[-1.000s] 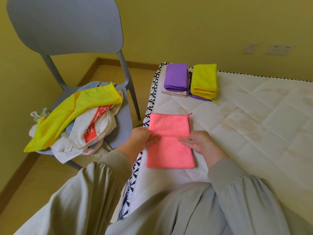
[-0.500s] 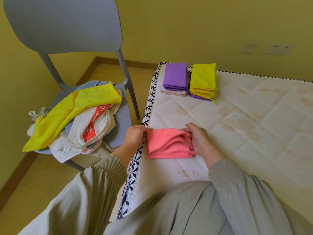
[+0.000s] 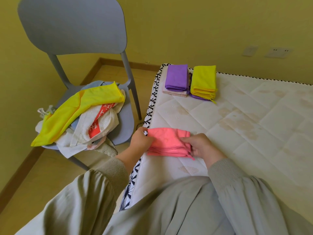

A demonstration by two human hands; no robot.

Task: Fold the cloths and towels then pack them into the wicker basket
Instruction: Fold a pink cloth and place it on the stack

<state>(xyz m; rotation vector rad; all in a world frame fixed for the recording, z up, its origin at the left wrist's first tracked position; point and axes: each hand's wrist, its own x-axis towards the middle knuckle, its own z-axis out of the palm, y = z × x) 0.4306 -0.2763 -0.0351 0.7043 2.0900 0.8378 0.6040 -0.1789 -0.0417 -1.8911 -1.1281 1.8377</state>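
While left hand (image 3: pixel 141 140), right hand (image 3: pixel 203 146) pinch pink cloth (image 3: pixel 167 141), purple stack (image 3: pixel 177 77), yellow stack (image 3: pixel 204 78) (both folded) sit beyond; chair (image 3: pixel 72 26) holds pile (image 3: pixel 81 119).

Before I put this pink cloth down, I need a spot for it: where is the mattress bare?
Bare mattress lies right of the yellow stack, and also between the two stacks and the pink cloth. It is crowded at the mattress corner, where the purple stack sits beside the yellow one, and on the chair seat, mostly covered by its pile.

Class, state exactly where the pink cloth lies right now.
In the head view, the pink cloth lies folded on the mattress near its left edge, held between the left hand and right hand.
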